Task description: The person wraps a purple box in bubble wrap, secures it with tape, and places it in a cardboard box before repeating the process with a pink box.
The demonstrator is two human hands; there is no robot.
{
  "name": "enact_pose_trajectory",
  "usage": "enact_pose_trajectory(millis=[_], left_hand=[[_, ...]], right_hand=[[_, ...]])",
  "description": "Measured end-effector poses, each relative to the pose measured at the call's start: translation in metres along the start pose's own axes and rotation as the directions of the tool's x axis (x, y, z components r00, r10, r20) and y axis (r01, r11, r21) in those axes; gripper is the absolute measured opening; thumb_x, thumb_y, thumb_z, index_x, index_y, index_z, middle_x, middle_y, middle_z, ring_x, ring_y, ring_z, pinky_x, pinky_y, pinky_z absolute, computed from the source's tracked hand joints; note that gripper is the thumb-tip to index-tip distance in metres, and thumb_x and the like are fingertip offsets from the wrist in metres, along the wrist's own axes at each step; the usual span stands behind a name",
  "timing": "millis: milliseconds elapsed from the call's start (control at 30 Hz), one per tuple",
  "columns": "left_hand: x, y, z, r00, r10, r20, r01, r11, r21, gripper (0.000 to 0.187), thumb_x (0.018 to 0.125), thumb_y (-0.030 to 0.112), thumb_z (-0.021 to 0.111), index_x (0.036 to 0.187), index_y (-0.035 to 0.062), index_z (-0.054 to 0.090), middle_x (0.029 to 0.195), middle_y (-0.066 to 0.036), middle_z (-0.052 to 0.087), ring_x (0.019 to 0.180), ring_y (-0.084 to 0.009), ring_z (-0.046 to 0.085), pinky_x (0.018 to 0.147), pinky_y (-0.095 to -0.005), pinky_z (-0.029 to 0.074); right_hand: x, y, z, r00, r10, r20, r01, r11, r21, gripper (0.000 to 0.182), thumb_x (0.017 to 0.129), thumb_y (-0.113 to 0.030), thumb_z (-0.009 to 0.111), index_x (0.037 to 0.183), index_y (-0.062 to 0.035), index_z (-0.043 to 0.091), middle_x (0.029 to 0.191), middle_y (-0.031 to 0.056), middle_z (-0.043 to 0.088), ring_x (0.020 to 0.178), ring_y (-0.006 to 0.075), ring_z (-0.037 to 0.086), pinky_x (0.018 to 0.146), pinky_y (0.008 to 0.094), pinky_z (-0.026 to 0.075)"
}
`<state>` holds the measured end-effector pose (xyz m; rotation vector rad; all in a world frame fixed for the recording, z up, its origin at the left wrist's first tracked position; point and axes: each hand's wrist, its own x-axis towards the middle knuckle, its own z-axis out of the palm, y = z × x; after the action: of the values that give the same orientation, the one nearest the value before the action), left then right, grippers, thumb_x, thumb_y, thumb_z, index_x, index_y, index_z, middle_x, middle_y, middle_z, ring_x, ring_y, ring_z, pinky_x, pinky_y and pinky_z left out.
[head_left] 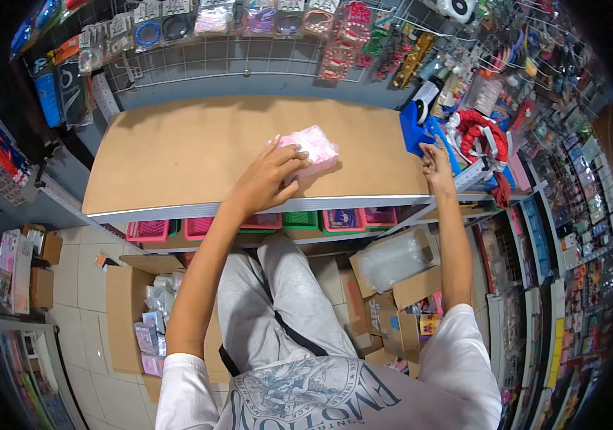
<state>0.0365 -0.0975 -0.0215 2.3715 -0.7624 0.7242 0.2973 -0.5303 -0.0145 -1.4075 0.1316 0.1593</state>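
A small block-shaped package (pixel 312 149) in shiny pink-and-white wrap lies on the tan shelf top (pixel 177 154). My left hand (pixel 272 175) holds it down from the left, fingers curved over its top and thumb along the near side. Farther right, my right hand (pixel 436 169) is at the lower corner of a blue tape dispenser (pixel 412 129) with a dark-and-white roll. Its fingertips are pinched together against that corner; whatever is between them is too small to make out.
Red-and-white headbands (pixel 480 136) lie beside the dispenser. Wire racks with hanging accessories (pixel 306 21) rise behind and to the right. Pink and green baskets (pixel 202 226) sit under the shelf. Cartons stand on the floor, one on the left (pixel 126 315) and one on the right (pixel 421 276).
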Motion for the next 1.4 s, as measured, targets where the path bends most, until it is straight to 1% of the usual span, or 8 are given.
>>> enact_pose_trajectory(millis=[100,200,333,600,700,900,1200,1400], left_hand=[[0.0,0.001,-0.001,1.0,-0.014,0.007,0.014,1.0,-0.004,0.047,0.083,0.011,0.064,0.13,0.0088,0.063,0.136,-0.01,0.061,0.133,-0.0324,0.051,0.123,-0.0613,0.023],[0.003,0.004,-0.004,1.0,-0.007,0.024,0.006,1.0,0.01,0.049,0.082,0.01,0.064,0.13,0.0086,0.062,0.139,-0.009,0.06,0.134,-0.0314,0.051,0.123,-0.0615,0.022],[0.003,0.004,-0.003,0.999,-0.011,0.038,0.009,0.999,0.038,0.049,0.08,0.011,0.064,0.129,0.0084,0.062,0.144,-0.007,0.057,0.136,-0.0306,0.05,0.124,-0.0603,0.022],[0.004,0.006,-0.003,0.997,-0.025,0.076,0.017,0.995,0.097,0.05,0.079,0.012,0.064,0.129,0.0089,0.059,0.147,-0.005,0.056,0.14,-0.0311,0.045,0.125,-0.0579,0.021],[0.004,0.007,-0.004,0.996,-0.026,0.084,0.018,0.995,0.096,0.049,0.079,0.012,0.064,0.128,0.0089,0.059,0.147,-0.005,0.055,0.14,-0.0309,0.045,0.125,-0.0579,0.021],[0.004,0.007,-0.003,0.996,-0.023,0.087,0.013,0.994,0.105,0.049,0.079,0.012,0.063,0.128,0.0093,0.058,0.147,-0.005,0.055,0.14,-0.0307,0.045,0.125,-0.0576,0.02],[0.003,0.007,-0.003,0.996,-0.025,0.082,0.016,0.995,0.102,0.049,0.081,0.012,0.064,0.129,0.0106,0.058,0.146,-0.005,0.055,0.14,-0.0298,0.045,0.125,-0.0575,0.02],[0.002,0.006,-0.001,0.994,-0.018,0.105,0.002,0.988,0.151,0.049,0.083,0.012,0.063,0.132,0.0111,0.058,0.149,-0.003,0.054,0.141,-0.0294,0.044,0.126,-0.0564,0.019]], right_hand=[[-0.031,0.005,0.02,0.987,-0.144,-0.068,0.136,0.983,-0.121,0.03,0.087,-0.027,0.076,0.114,-0.0136,0.074,0.098,-0.0042,0.075,0.063,0.0015,0.05,0.051,0.0191,0.031],[-0.075,0.004,0.049,0.98,-0.198,0.009,0.195,0.956,-0.218,0.039,0.087,-0.027,0.079,0.121,-0.0103,0.073,0.104,-0.002,0.076,0.069,0.0024,0.055,0.059,0.0194,0.037],[-0.097,0.017,0.079,0.968,-0.227,0.108,0.244,0.952,-0.185,0.041,0.088,-0.026,0.08,0.123,-0.0068,0.072,0.104,-0.0011,0.076,0.077,0.0047,0.059,0.071,0.0189,0.044],[-0.122,0.023,0.125,0.959,-0.149,0.24,0.188,0.97,-0.152,0.028,0.093,-0.029,0.074,0.115,-0.0112,0.074,0.105,-0.0039,0.075,0.089,0.0016,0.061,0.07,0.0184,0.035],[-0.131,0.018,0.133,0.956,-0.095,0.278,0.141,0.978,-0.152,0.027,0.096,-0.028,0.072,0.118,-0.0126,0.071,0.11,-0.0032,0.073,0.102,0.007,0.064,0.079,0.021,0.041],[-0.14,0.016,0.144,0.943,-0.061,0.329,0.069,0.998,-0.013,0.022,0.096,-0.03,0.072,0.114,-0.0175,0.072,0.112,-0.0043,0.075,0.094,0.0034,0.063,0.077,0.0206,0.041],[-0.154,0.014,0.159,0.924,-0.065,0.378,0.04,0.996,0.075,0.023,0.095,-0.024,0.073,0.115,-0.0125,0.073,0.103,-0.0046,0.072,0.088,0.0027,0.062,0.07,0.0183,0.045],[-0.155,0.028,0.171,0.93,-0.096,0.354,0.124,0.991,-0.057,0.028,0.09,-0.018,0.078,0.116,-0.0086,0.073,0.097,-0.004,0.072,0.078,0.0014,0.056,0.063,0.0169,0.038]])
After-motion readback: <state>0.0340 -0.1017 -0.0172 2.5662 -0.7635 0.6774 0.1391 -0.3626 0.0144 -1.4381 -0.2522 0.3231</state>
